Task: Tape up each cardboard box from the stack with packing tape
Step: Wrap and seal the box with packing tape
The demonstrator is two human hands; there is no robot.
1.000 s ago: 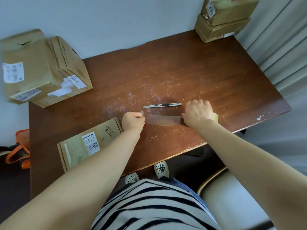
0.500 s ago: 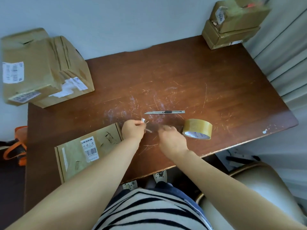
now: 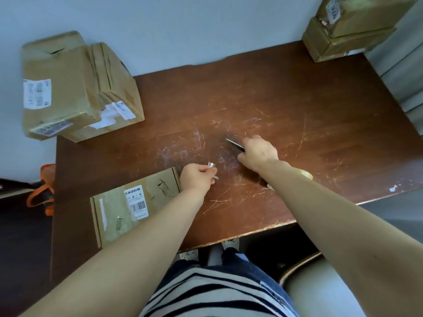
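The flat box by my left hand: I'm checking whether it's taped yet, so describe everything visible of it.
The flat box is a thin brown cardboard mailer lying closed on the wooden table near its front left corner. A white barcode label sits on top, beside torn patches and a pale strip. No fresh tape band shows. The left hand, pinching a tape end, is just beyond its far right corner; that forearm crosses over its near right edge.

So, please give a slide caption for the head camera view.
Left hand pinches a clear tape end; right hand grips a slim metal utility knife at the brown wooden table.
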